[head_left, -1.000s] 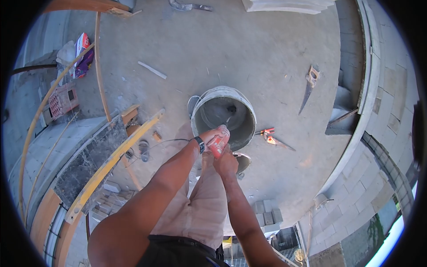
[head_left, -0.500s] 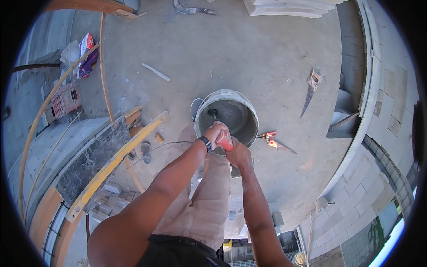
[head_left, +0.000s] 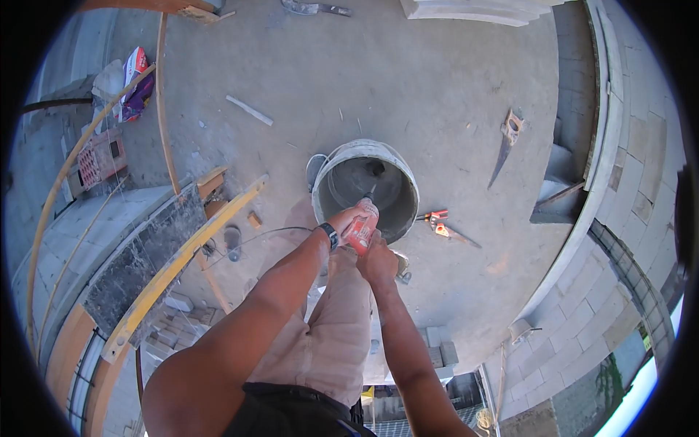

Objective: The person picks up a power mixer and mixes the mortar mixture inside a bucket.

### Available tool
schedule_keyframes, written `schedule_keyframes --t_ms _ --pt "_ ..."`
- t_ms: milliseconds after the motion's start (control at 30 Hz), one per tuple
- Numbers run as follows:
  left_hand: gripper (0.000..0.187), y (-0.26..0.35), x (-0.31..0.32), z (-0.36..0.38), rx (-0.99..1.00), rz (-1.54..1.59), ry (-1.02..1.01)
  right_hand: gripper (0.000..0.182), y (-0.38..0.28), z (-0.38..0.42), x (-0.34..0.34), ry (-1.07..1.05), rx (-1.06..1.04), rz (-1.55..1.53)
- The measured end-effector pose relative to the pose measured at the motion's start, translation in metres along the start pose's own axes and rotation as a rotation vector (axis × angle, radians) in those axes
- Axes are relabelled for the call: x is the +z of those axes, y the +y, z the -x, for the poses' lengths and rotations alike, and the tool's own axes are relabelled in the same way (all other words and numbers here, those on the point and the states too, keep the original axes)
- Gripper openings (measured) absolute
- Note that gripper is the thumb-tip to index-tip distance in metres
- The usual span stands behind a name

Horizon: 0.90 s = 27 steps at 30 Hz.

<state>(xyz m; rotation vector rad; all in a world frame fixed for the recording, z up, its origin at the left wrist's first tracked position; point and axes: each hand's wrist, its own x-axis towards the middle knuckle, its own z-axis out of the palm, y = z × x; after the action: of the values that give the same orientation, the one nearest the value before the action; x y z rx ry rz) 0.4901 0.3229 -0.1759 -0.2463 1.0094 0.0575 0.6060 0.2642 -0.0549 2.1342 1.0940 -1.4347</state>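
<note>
Clasping a red power tool (head_left: 362, 229) over the near edge of the bucket (head_left: 399, 191), left hand (head_left: 346, 220) and right hand (head_left: 378, 263) curl around it (shaft (head_left: 371, 194) angled inside).

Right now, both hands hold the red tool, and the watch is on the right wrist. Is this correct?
No, the head view shows the watch on the left wrist. The left hand and right hand do both hold the red tool.
</note>
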Motion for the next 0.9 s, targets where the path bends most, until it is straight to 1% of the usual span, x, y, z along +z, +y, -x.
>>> schedule_keyframes --t_ms 33,67,133,167,200,233,267,333,367,400,433,467,500,533,567,600,667,700,833,900 --pt "0.031 0.003 0.000 -0.004 -0.116 -0.020 -0.040 0.066 -0.001 0.000 -0.004 0.002 0.000 0.000" --pt "0.031 0.004 0.003 -0.008 -0.113 -0.023 -0.041 0.065 -0.001 -0.001 -0.009 -0.020 0.024 -0.055" --pt "0.022 0.012 0.021 -0.008 -0.114 -0.054 0.031 0.063 0.000 -0.005 -0.018 -0.031 0.043 -0.111" --pt "0.022 0.018 0.026 -0.005 -0.108 -0.058 0.029 0.057 0.002 -0.008 -0.023 -0.028 0.037 -0.185" --pt "0.020 0.024 0.030 -0.004 -0.165 -0.062 0.052 0.052 0.004 -0.012 -0.027 -0.025 0.030 -0.258" --pt "0.018 0.028 0.034 -0.003 -0.222 -0.063 0.077 0.052 0.006 -0.016 -0.031 -0.021 0.026 -0.258" --pt "0.018 0.030 0.038 -0.002 -0.219 -0.064 0.076 0.049 0.008 -0.020 -0.034 -0.052 0.001 -0.302" --pt "0.017 0.031 0.041 -0.003 -0.145 -0.112 0.280 0.046 0.005 -0.023 -0.040 -0.084 -0.025 -0.347" --pt "0.017 0.031 0.039 -0.001 -0.146 -0.111 0.281 0.046 0.004 -0.022 -0.042 -0.061 -0.039 -0.329" --pt "0.014 0.026 0.027 -0.004 -0.060 -0.113 0.237 0.046 0.002 -0.020 -0.046 -0.038 -0.054 -0.311" --pt "0.012 0.021 0.014 -0.005 -0.016 -0.115 0.218 0.046 0.000 -0.018 -0.048 -0.042 -0.055 -0.312" --pt "0.010 0.016 0.001 -0.007 0.027 -0.115 0.200 0.046 -0.002 -0.016 -0.050 -0.027 -0.104 -0.240" --pt "0.011 0.013 -0.004 -0.001 0.113 -0.043 0.119 0.047 -0.003 -0.015 -0.050 -0.008 -0.150 -0.168" --pt "0.013 0.009 -0.007 0.004 0.196 0.030 0.036 0.047 -0.001 -0.016 -0.043 -0.009 -0.148 -0.170" --pt "0.019 0.002 -0.010 0.009 0.181 0.136 0.029 0.049 0.001 -0.019 -0.031 -0.018 -0.173 -0.091" --pt "0.019 -0.002 -0.010 0.014 0.178 0.137 0.027 0.050 0.001 -0.019 -0.024 -0.028 -0.200 -0.010" --pt "0.024 -0.008 -0.009 0.022 0.242 0.096 0.102 0.051 0.004 -0.014 -0.011 -0.008 -0.199 0.025" --pt "0.030 -0.010 -0.010 0.023 0.243 0.114 0.052 0.053 0.005 -0.012 -0.004 0.014 -0.200 0.057" --pt "0.036 -0.012 -0.007 0.025 0.186 0.132 0.044 0.059 0.008 -0.007 0.012 0.064 -0.218 0.094" --pt "0.039 -0.005 -0.005 0.019 0.090 -0.015 0.039 0.061 0.005 -0.003 0.012 0.057 -0.124 0.072"
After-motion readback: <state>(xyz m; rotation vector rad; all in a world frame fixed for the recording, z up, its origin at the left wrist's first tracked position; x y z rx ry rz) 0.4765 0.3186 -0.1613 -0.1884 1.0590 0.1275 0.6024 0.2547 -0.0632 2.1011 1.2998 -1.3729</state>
